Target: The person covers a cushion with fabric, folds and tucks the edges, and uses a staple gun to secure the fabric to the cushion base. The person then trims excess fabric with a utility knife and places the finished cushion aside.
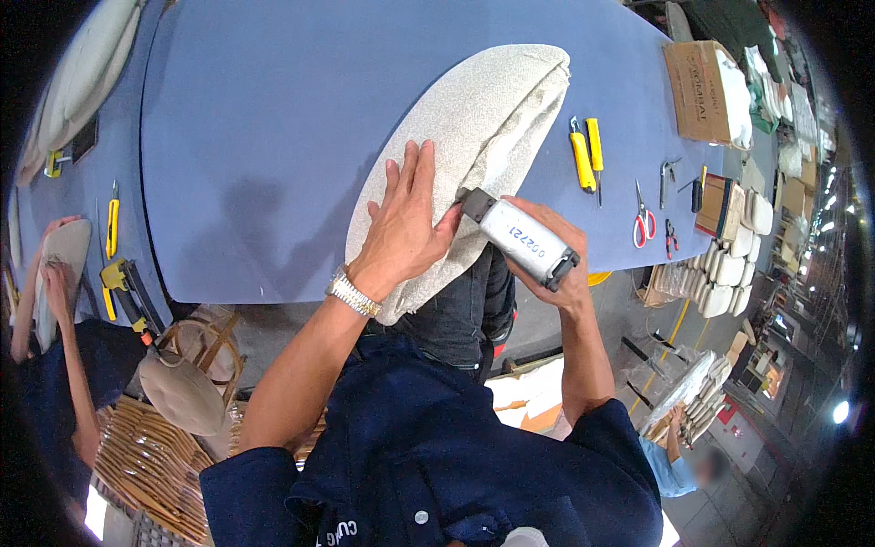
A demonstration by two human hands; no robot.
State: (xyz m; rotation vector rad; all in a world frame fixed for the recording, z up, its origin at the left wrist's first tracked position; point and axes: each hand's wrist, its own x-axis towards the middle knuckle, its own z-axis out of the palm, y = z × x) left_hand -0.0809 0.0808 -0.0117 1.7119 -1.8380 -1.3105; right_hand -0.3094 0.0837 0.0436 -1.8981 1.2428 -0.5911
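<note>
Blue workbench surface (264, 100) spreads beneath a pale fabric-covered pad (410, 137) at twelve o'clock. The left hand (406, 228) lies flat on it, gripping nothing; the right hand (567, 237) wraps round a silver, black-nosed tool (515, 235).

The left hand (407, 228), with a watch (354, 294) on its wrist, lies flat on a pale cushion (447, 118). The right hand (567, 251) holds a silver staple gun (515, 235). Its dark nose is at the folded cloth, near the left thumb. The cushion rests partly on a blue table (264, 109). Red scissors (650, 228) and two yellow tools (581, 162) lie to the right.
</note>
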